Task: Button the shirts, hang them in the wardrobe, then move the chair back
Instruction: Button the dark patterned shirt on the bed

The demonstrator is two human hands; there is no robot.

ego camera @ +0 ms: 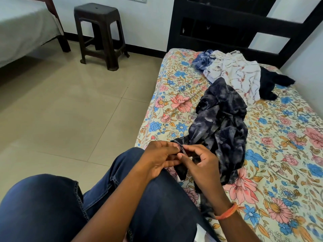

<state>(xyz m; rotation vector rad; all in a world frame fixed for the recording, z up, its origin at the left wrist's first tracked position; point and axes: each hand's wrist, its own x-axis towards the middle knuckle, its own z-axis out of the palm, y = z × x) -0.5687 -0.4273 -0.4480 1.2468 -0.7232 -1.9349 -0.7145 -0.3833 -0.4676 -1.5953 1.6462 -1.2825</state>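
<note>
Presently | left hand (160, 157) and right hand (201, 163) pinch dark shirt (225, 124) placket | risk: button, seemingly hidden, misses hole; fabric slips | 3 shirts wait

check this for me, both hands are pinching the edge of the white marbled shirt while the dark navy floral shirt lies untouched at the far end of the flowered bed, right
Not quite: the shirts are swapped. In the head view the left hand and right hand pinch the edge of the dark navy floral shirt, while the white marbled shirt lies untouched at the far end of the flowered bed.
</note>
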